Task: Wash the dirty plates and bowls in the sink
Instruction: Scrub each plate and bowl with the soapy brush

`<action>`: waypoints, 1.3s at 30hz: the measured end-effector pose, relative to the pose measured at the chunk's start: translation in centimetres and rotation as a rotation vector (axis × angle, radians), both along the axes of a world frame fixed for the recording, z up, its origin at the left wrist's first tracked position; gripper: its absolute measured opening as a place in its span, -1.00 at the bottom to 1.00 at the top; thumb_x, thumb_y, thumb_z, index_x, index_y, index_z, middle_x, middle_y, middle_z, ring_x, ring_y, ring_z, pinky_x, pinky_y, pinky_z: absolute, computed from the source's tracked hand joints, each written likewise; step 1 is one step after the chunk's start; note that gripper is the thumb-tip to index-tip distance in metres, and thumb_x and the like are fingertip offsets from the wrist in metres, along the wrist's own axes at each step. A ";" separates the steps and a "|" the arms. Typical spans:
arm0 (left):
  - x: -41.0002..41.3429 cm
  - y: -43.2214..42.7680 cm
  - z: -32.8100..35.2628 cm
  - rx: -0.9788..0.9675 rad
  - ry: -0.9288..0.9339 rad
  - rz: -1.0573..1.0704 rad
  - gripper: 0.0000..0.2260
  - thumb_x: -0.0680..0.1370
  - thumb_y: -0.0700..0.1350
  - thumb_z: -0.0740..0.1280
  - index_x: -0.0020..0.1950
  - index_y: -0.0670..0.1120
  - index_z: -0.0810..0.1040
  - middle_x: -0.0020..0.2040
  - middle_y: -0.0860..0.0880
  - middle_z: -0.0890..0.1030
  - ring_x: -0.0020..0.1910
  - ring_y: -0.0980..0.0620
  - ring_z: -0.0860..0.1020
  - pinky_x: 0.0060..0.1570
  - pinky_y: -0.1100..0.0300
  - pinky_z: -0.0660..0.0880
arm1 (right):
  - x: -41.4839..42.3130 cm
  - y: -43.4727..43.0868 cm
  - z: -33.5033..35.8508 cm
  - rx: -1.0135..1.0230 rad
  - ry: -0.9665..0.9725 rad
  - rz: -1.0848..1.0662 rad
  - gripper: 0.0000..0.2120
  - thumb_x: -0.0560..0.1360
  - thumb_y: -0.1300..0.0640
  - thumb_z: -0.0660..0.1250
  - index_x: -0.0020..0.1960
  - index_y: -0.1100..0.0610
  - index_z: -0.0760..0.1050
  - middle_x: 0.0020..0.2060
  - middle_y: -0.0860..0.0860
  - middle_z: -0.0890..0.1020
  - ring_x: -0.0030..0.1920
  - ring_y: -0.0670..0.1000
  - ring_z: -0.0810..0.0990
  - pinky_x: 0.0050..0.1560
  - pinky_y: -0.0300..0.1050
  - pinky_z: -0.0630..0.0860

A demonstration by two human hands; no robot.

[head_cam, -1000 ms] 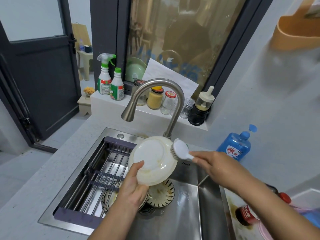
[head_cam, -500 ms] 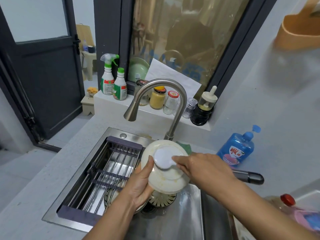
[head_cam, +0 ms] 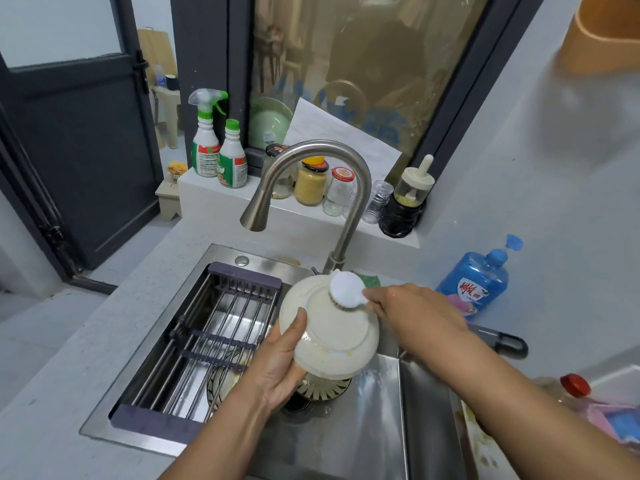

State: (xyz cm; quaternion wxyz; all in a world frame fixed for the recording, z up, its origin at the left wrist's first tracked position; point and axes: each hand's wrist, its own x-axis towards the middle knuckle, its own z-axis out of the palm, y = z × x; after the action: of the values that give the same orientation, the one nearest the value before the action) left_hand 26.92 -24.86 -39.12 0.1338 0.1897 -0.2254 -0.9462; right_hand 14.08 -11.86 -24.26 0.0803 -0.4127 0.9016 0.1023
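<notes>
While left hand (head_cam: 277,368) grips the plate (head_cam: 337,329) by its rim and right hand (head_cam: 415,315) clasps the brush (head_cam: 346,289), I judge it rigid, slick, breakable.

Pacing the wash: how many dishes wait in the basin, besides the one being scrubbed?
2. A ribbed-pattern dish lies under the held plate, where the right hand presses a brush; a second dish lies beneath the rack bars. The left hand may hide others.

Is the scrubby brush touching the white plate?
Touching. The head view shows the bristles of the brush pressed flat against the back of the plate, near its top edge, with no gap between them.
</notes>
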 end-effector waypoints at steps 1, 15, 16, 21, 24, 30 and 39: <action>0.0 -0.2 -0.2 0.002 0.002 0.003 -0.54 0.60 -0.09 0.38 0.47 -0.20 0.46 0.35 -0.27 0.58 0.34 -0.19 0.56 0.26 -0.12 0.55 | -0.8 0.4 -0.6 -0.031 -0.017 -0.035 -0.66 0.70 -0.15 0.07 0.43 -0.25 0.40 0.27 0.02 0.60 0.24 0.17 0.57 0.18 0.07 0.53; -5.9 -1.5 -2.9 -0.849 -0.290 -0.260 -0.76 0.54 -0.22 0.49 0.18 -0.03 0.64 -0.01 -0.05 0.72 -0.09 0.04 0.69 -0.15 0.16 0.62 | -2.9 2.5 -6.2 -0.895 -1.018 -0.471 -0.76 0.61 0.18 0.37 0.24 -0.04 0.59 -0.36 0.02 0.60 -0.49 -0.05 0.38 -0.55 -0.22 0.31; -6.3 -1.2 -3.4 -0.953 -0.290 -0.275 -0.81 0.55 -0.22 0.47 0.12 -0.01 0.65 -0.10 -0.01 0.70 -0.20 0.09 0.65 -0.24 0.19 0.56 | -3.1 2.7 -6.8 -0.885 -1.033 -0.466 -0.77 0.62 0.18 0.35 0.24 -0.03 0.59 -0.35 0.02 0.61 -0.49 -0.05 0.39 -0.56 -0.22 0.31; -7.6 0.5 -8.0 -1.441 -0.290 -0.414 -0.88 0.54 -0.10 0.40 0.07 0.00 0.66 -0.28 0.09 0.55 -0.31 0.09 0.48 -0.27 0.19 0.36 | -3.9 4.3 -10.2 -0.852 -1.073 -0.483 -0.83 0.66 0.18 0.28 0.15 0.04 0.62 -0.29 0.07 0.63 -0.45 -0.04 0.45 -0.49 -0.17 0.35; -7.7 1.8 -10.5 -1.720 -0.244 -0.519 -0.68 0.58 -0.07 0.32 0.32 0.12 0.60 0.06 0.02 0.69 0.00 0.02 0.56 -0.08 0.22 0.40 | -4.2 5.5 -12.7 -0.850 -1.095 -0.559 -0.82 0.67 0.18 0.24 0.13 0.06 0.62 -0.30 0.10 0.62 -0.50 -0.03 0.43 -0.51 -0.18 0.33; -8.8 4.3 -15.3 -1.816 -0.382 -0.582 -0.65 0.58 0.23 0.24 0.28 0.18 0.63 0.24 0.16 0.66 0.26 0.08 0.56 0.37 0.05 0.41 | -5.6 7.6 -16.6 -0.765 -1.132 -0.674 -0.81 0.68 0.15 0.22 0.06 0.12 0.62 -0.30 0.09 0.63 -0.49 0.01 0.45 -0.49 -0.16 0.33; -10.9 4.1 -19.0 -2.077 -0.437 -0.863 -0.49 0.66 -0.16 0.24 0.59 0.17 0.31 0.59 0.10 0.31 0.58 -0.01 0.25 0.52 0.16 0.18 | -8.0 8.5 -20.1 -0.692 -1.201 -0.700 -0.81 0.69 0.10 0.22 0.16 0.02 0.61 -0.28 0.11 0.62 -0.45 0.01 0.53 -0.47 -0.16 0.38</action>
State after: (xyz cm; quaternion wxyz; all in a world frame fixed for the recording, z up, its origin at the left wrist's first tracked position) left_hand 15.99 -20.77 -58.12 -0.1520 0.0546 -0.9627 -0.2170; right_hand 6.04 -3.40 -44.35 0.4494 -0.0901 0.7619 -0.4576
